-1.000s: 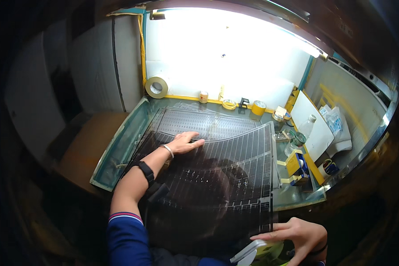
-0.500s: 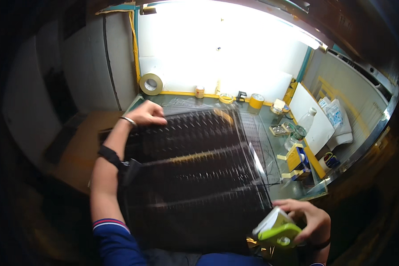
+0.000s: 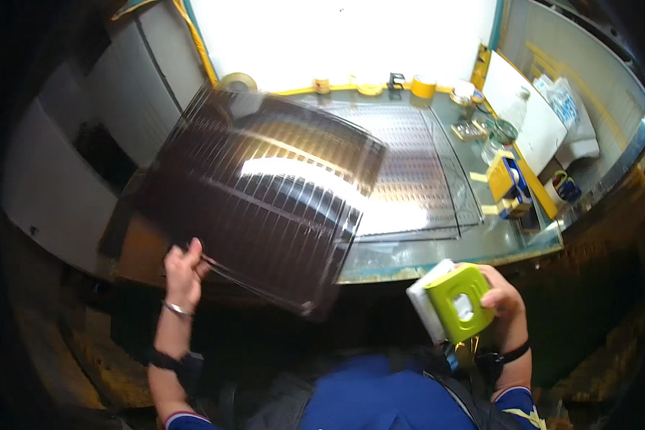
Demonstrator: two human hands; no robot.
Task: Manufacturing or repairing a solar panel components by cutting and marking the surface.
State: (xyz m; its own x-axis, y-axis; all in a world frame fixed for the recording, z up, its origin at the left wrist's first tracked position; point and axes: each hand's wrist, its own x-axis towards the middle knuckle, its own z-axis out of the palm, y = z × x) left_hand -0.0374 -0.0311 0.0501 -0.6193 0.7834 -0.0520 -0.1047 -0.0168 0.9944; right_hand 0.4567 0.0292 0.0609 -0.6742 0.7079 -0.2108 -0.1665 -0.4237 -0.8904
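Note:
My left hand (image 3: 185, 276) pinches the near left edge of a large, dark, see-through plastic sheet (image 3: 265, 208). The sheet is tilted and raised over the left part of the glass-topped table, with a bright reflection across its printed rows. In my right hand (image 3: 505, 292), held in front of the table's near edge, is a lime-green and white hand tool (image 3: 460, 304). It is blocky, with an oval opening in its green side; its exact kind is unclear. More patterned clear sheets (image 3: 416, 168) lie flat on the table, partly behind the raised one.
The glass-topped table (image 3: 451, 259) meets a bright white panel (image 3: 351, 43) at the back. Tape rolls (image 3: 423, 87) line its far edge. On the right stand a blue-and-yellow tape dispenser (image 3: 509, 185), a clear bottle (image 3: 512, 115) and a cup with scissors (image 3: 562, 188).
The dark sheet has swung left and lifted off the stack, uncovering the sheets beneath. My left hand has come down toward me with it. My right hand has risen slightly and turned the green tool.

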